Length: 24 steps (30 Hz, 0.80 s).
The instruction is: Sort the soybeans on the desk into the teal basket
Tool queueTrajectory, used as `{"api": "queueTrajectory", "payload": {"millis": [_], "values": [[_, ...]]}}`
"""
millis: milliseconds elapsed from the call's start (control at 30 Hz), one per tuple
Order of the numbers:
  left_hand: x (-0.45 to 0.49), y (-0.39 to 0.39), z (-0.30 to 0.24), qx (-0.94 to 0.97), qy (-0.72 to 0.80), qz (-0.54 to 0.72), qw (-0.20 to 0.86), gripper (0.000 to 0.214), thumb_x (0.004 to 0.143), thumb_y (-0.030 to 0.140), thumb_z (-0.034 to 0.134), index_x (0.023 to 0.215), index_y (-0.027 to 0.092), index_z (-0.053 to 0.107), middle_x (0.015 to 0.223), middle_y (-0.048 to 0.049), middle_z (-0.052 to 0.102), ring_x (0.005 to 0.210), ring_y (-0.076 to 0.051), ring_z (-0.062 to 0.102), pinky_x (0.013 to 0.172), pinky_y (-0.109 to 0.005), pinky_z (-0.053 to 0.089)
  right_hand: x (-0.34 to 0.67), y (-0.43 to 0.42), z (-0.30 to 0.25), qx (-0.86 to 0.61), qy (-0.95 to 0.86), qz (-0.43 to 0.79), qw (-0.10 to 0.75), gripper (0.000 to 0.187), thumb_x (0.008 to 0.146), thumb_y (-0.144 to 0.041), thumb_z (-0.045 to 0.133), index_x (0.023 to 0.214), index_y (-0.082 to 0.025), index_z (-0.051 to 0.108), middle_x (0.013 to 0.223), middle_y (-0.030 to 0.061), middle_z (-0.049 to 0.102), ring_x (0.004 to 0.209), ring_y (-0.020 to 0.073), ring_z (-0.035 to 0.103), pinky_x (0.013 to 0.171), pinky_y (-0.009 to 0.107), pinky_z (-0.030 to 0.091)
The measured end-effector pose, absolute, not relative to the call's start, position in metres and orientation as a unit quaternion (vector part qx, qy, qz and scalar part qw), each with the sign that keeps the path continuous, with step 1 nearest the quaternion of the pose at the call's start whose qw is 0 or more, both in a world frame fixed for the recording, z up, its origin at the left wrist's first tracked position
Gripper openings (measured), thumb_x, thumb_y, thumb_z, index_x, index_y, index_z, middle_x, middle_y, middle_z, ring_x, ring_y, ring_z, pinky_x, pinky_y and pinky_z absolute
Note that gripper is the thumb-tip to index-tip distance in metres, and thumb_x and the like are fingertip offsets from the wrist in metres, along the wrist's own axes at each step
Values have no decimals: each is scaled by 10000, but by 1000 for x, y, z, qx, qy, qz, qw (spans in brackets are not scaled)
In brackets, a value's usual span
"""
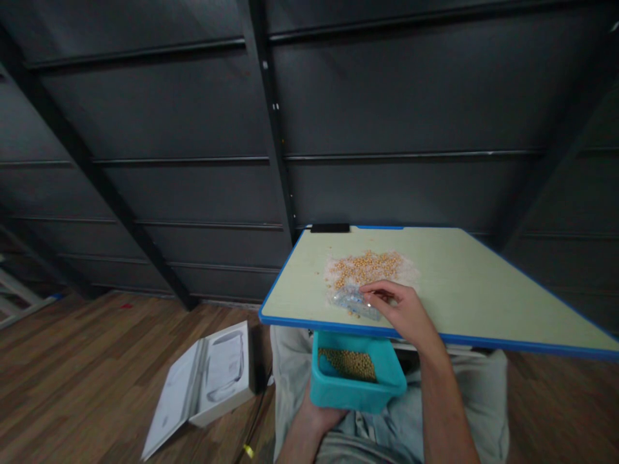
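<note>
My left hand [319,412] grips a teal plastic box [358,394] from its left side and below, fingers mostly hidden under it. Inside the box lie small greenish-tan beans [355,365]. The box is held just below the table's front edge, over my lap. On the tabletop my right hand [399,309] pinches a crumpled clear plastic piece [355,301], apparently a bag, at its right end. Just behind it, yellow soybeans [370,263] are spread over fine white grains [410,270]. A few loose beans lie by the plastic.
The pale table [483,290] has a blue rim and a black bar [329,228] at its back edge. On the wooden floor [97,361] to the left lies an opened white box [213,380]. A dark panelled wall [411,96] rises behind the table.
</note>
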State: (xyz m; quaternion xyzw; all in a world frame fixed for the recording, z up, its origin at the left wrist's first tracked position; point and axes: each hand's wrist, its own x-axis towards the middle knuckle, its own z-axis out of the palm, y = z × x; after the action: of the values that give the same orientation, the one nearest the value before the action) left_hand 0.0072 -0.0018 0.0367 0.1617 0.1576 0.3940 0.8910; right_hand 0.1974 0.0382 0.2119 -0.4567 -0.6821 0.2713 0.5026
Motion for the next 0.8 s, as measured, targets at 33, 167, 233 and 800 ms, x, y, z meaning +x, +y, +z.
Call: {"api": "queueTrajectory", "payload": {"millis": [33, 167, 233, 800], "values": [[7, -2, 37, 161, 158, 396, 890, 236, 821, 400, 660, 940, 262, 809, 1189, -53, 814, 1411, -315, 559, 1235, -536, 350, 197, 38, 213, -456, -684, 274, 499, 142, 911, -285, 685, 946, -246, 817, 982, 51, 820, 909, 237, 730, 808, 363, 545], [6, -3, 39, 165, 163, 400, 887, 240, 823, 389, 669, 975, 251, 791, 1121, -70, 822, 1391, -316, 571, 1238, -570, 338, 196, 38, 214, -461, -681, 270, 501, 143, 910, -302, 687, 930, -244, 817, 966, 52, 820, 896, 240, 730, 795, 368, 548], [5, -4, 41, 171, 173, 400, 884, 244, 823, 395, 666, 970, 246, 791, 1121, -86, 820, 1392, -322, 567, 1232, -579, 340, 196, 38, 213, -465, -675, 266, 506, 140, 904, -302, 691, 920, -243, 817, 963, 56, 820, 888, 241, 732, 791, 369, 552], [6, -2, 37, 170, 164, 393, 888, 271, 864, 423, 631, 974, 229, 786, 1109, -78, 821, 1376, -316, 592, 1218, -542, 372, 197, 37, 214, -446, -693, 281, 492, 151, 917, -310, 681, 942, -258, 820, 976, 50, 825, 907, 240, 735, 807, 375, 554]]}}
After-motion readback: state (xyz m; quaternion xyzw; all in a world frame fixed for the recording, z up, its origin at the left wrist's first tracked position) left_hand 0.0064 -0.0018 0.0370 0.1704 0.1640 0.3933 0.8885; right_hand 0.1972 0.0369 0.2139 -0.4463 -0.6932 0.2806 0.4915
